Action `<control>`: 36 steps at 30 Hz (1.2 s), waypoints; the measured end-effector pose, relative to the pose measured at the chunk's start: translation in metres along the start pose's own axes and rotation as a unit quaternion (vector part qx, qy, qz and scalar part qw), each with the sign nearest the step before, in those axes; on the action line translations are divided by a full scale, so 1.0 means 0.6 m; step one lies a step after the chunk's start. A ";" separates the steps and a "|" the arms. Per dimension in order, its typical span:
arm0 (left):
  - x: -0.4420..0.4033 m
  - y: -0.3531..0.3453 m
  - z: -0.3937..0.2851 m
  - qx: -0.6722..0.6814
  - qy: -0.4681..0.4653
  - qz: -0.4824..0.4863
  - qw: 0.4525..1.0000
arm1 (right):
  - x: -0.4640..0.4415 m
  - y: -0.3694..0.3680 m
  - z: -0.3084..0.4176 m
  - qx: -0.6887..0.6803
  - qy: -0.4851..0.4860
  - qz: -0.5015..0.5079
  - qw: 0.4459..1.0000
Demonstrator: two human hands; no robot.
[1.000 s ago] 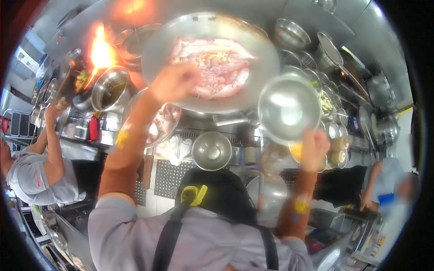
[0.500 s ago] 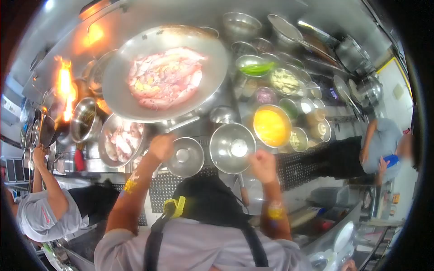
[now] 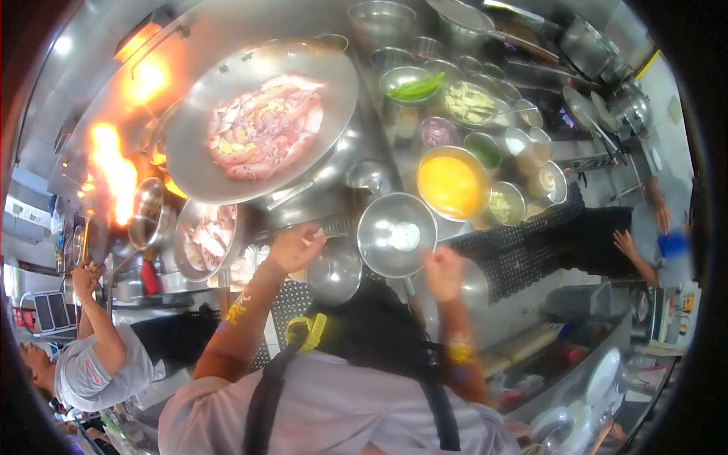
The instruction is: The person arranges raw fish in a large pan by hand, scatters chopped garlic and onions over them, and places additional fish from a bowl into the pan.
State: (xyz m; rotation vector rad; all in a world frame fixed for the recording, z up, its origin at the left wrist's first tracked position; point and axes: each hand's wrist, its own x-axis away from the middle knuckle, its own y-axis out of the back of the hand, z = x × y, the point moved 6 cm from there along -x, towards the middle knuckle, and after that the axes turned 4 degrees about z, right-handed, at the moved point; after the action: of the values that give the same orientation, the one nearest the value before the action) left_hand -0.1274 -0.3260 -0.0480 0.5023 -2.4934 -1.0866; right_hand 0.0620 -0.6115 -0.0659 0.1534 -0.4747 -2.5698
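Observation:
My right hand (image 3: 444,274) is closed at the right rim of a metal bowl (image 3: 379,254) that has white stuff (image 3: 405,236) at its bottom. My left hand (image 3: 298,249) is raised over the left edge of a smaller metal bowl (image 3: 334,274), its fingers loosely curled and a little apart, with nothing visible in them. Beyond my hands sits a big wok (image 3: 186,148) holding pale pink raw meat (image 3: 265,133) with sliced shallots. A ladle-like metal bowl (image 3: 369,176) lies beside the wok.
Flames (image 3: 112,174) rise at the left, where a co-worker (image 3: 106,356) holds a pan handle. A bowl of raw pieces (image 3: 206,239) stands near my left arm. Beaten egg (image 3: 453,184), green chillies (image 3: 415,88) and several small bowls sit to the right. Another person's hand (image 3: 628,249) shows far right.
My left hand has moved right, toward the smaller bowl, and its fingers have loosened. The whole view has turned slightly. My right hand stays at the bowl's rim.

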 end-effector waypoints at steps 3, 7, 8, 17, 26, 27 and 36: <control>-0.012 0.000 0.024 -0.077 -0.057 0.066 0.993 | -0.002 -0.008 -0.002 -0.049 -0.018 0.011 0.999; 0.001 0.028 -0.018 -0.133 -0.165 0.034 0.977 | -0.001 0.029 0.009 -0.038 -0.040 -0.014 0.998; 0.008 0.046 -0.050 -0.120 -0.181 0.003 0.976 | 0.004 0.046 0.024 -0.019 -0.041 -0.023 0.999; -0.094 0.089 -0.278 0.150 -0.253 -0.037 0.955 | 0.039 0.090 0.043 -0.057 -0.083 -0.004 0.995; -0.478 -0.093 -0.392 -0.170 -0.272 0.102 0.942 | 0.146 0.145 0.011 -0.122 -0.171 -0.065 0.976; -0.515 -0.122 -0.391 -0.218 -0.262 0.134 0.931 | 0.153 0.147 0.023 -0.106 -0.165 -0.087 0.977; -0.641 -0.227 -0.369 -0.401 -0.309 0.274 0.818 | 0.231 0.143 -0.010 -0.138 -0.215 -0.181 0.950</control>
State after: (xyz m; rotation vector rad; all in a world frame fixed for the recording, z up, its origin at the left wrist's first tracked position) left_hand 0.3329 -0.3724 -0.0846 -0.8824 -2.0510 -2.0476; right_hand -0.0153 -0.7533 -0.0429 -0.4694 -0.2477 -3.0070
